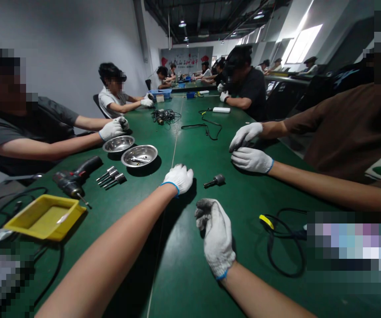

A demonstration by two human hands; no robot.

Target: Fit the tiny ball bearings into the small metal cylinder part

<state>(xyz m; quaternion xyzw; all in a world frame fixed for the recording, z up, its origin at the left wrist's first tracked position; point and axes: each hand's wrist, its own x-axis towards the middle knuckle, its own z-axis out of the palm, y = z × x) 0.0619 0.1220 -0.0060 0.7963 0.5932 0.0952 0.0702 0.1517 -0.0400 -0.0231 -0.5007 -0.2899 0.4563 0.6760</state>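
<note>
My left hand (178, 179), in a white glove with a blue cuff, reaches over the middle of the green table (184, 229); its fingers point away and curl down, and what may be under them is hidden. Nearer to me, my right hand (217, 236) is gloved too, its darkened fingers bent inward with a gap toward the thumb side, and nothing shows in it. A dark metal socket bit (215, 180) lies on the table between and beyond the hands, touched by neither. Left of my left hand sits a steel bowl (139, 157) with small metal parts inside.
At left are a second bowl (119, 144), several socket bits (111, 177), a power drill (76, 176) and a yellow tray (46, 216). A looped cable (286, 256) lies at right. Co-workers' gloved hands (252, 159) rest at the right edge; others work along both sides.
</note>
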